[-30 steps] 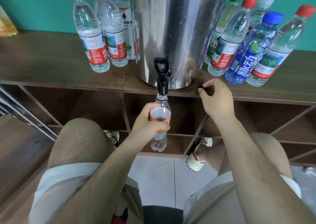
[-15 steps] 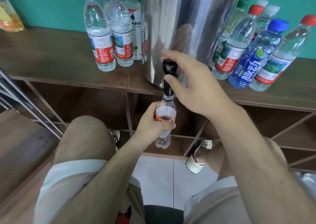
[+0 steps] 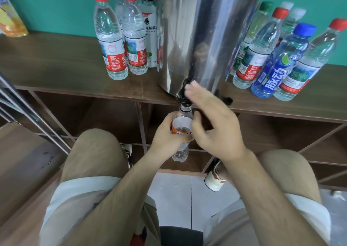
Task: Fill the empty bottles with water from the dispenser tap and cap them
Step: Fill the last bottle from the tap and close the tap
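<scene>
The left hand [image 3: 169,133] has its grip wrapped round the middle of the small clear plastic bottle with the orange label [image 3: 181,125]. It holds the bottle upright in the air, its open mouth right under the black plastic tap [image 3: 185,95] and nothing beneath it. The right hand [image 3: 216,125] grasps nothing; its blurred fingers lie loosely over the tap's lever, pressing it.

The mouth is narrow, so a small drift of the left hand would likely send water down the outside onto the pale tiled floor [image 3: 172,189]. The hand and label hide much of the level, so a late release could overflow the bottle. A squeeze on the thin wall could push water out.

The small black cap [image 3: 227,100] lies near the edge of the brown wooden tabletop [image 3: 56,67], beside the tall steel dispenser drum [image 3: 206,39]. A careless wrist might knock it off.
</scene>
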The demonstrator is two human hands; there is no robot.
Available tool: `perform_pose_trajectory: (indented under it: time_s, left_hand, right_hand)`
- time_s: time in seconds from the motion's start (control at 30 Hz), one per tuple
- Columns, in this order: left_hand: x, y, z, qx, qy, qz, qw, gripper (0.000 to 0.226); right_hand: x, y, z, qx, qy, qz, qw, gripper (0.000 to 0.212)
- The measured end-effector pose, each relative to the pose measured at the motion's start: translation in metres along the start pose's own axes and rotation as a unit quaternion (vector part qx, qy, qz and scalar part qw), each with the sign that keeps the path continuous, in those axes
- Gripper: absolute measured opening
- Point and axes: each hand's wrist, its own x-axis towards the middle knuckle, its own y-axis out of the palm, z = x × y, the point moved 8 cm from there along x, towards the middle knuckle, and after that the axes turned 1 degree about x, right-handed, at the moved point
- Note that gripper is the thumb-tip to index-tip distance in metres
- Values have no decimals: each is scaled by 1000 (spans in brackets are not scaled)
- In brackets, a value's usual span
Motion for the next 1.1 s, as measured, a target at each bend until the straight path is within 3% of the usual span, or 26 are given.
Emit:
perform_pose_trajectory:
  time_s: [0.1,0.17,0.23,0.33,0.73,1.1]
  left_hand:
    - [0,2,0,12,0,13,1000,73]
    - [0,3,0,10,4,16,1000,73]
    - [-2,3,-1,10,8,12,1000,73]
    - [-2,2,-4,22,9,4,1000,71]
    - [-3,2,6,48,-20,10,999,63]
    - [-4,5,15,67,-57,21,996,64]
  right_hand:
    - [-23,-9,-35,31,134,-66,988,44]
    - [-35,6,-60,39,248,4,968,44]
    - [-47,30,-74,56,329,111,936,61]
    - [-47,52,-75,92,324,182,924,64]
    - [-51,75,-85,104,346,234,903,38]
    - [-59,81,-91,85,363,259,891,47]
